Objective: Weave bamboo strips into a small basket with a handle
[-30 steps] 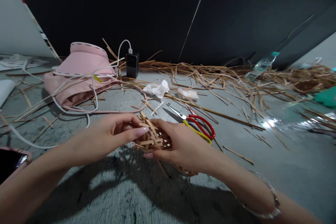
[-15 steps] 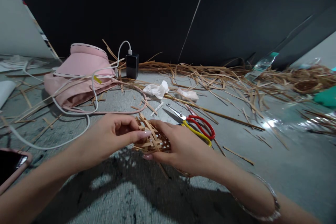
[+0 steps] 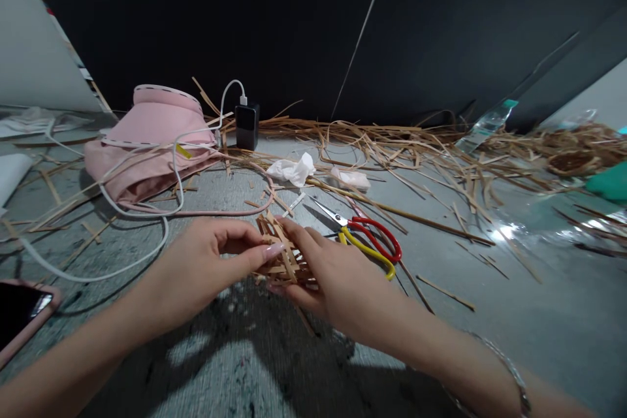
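Observation:
A small piece of open weaving (image 3: 287, 261), made of flat tan strips, sits between my hands above the grey surface. My left hand (image 3: 223, 251) pinches its left edge between thumb and fingers. Wrapped around its right side is my right hand (image 3: 337, 274), with the forefinger along the top and the thumb below. The fingers hide part of the weave. Just beyond my right hand lie scissors (image 3: 377, 241) with one red and one yellow handle, their blades pointing away to the left.
Loose strips (image 3: 392, 137) pile along the dark wall. A pink sun visor (image 3: 166, 117), a black power bank (image 3: 247, 125) with a white cable, crumpled tissue (image 3: 296, 170) and a plastic bottle (image 3: 487, 125) stand or lie behind. A phone (image 3: 24, 313) is at the left edge.
Both hands keep hold of the weaving. My right hand has shifted slightly around it, its fingers a little higher and the thumb more tucked under.

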### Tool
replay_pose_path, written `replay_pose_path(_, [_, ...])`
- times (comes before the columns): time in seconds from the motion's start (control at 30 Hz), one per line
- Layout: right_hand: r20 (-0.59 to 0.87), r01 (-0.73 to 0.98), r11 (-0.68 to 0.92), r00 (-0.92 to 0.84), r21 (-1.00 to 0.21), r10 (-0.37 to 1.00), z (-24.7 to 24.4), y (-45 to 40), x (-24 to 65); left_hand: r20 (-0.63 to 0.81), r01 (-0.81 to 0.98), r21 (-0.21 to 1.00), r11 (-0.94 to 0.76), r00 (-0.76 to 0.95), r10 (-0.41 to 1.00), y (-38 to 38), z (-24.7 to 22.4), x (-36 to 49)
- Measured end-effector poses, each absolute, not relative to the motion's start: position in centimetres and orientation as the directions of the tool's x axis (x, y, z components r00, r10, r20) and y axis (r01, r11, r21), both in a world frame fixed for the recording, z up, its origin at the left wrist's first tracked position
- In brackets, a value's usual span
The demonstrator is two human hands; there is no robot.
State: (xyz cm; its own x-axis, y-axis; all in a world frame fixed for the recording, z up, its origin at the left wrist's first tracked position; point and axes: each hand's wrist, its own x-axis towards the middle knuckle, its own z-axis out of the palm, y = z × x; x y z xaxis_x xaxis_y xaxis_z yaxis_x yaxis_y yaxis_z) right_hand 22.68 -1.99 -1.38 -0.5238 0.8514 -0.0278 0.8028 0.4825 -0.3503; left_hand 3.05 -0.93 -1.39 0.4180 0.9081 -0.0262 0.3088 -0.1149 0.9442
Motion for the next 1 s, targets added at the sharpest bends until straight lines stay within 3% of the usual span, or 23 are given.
replay_pose_path(0.27, [-0.059,0.821,0.456,-0.503,-0.343,0.862,-1.3,-1.7,22.6,0.051,0.379,0.896,-0.232,0.432,0.901,-1.0,-1.1,3.0])
replay_pose_path(0.77, [-0.036,0.819,0.487,-0.520,-0.303,0.853,-1.5,-1.7,22.6,-0.067,0.290,0.957,-0.008,0.249,0.966,-1.3,-1.6,4.1])
replay_pose_path(1.0, [-0.046,0.840,0.468,-0.498,-0.275,0.866,-1.8,-1.9,22.2,0.001,0.337,0.940,-0.049,0.140,0.990,-1.8,-1.5,4.9])
